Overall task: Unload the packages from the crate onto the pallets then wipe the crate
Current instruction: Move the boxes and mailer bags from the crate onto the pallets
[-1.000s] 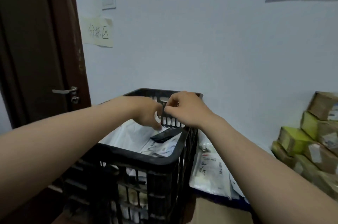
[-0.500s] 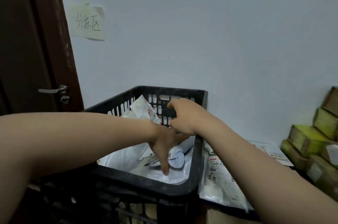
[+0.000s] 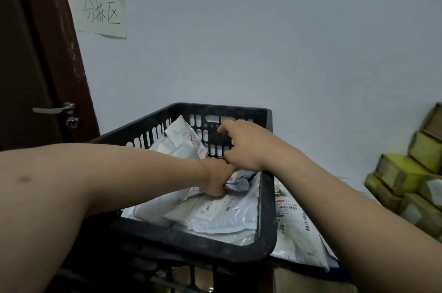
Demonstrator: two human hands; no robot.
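A black slatted plastic crate (image 3: 191,242) stands in front of me, holding several white mailer packages (image 3: 215,213). One white packet (image 3: 185,137) leans upright against the far wall. My left hand (image 3: 216,181) reaches down into the crate, and its curled fingers grip a crumpled white package (image 3: 240,181). My right hand (image 3: 246,146) hovers over the far right corner, just above my left wrist. Its index finger is raised and the other fingers bend down out of sight, so I cannot tell whether it holds anything.
More white labelled packages (image 3: 296,228) lie on a low surface right of the crate. Yellow-taped cardboard boxes (image 3: 401,173) are stacked at the far right. A dark door (image 3: 28,77) with a metal handle (image 3: 53,108) is at the left. A handwritten note (image 3: 102,12) hangs on the wall.
Both hands were together above the crate's far rim. My left hand has dropped into the crate and closed on a white package. My right hand stays near the far wall. My view has come closer.
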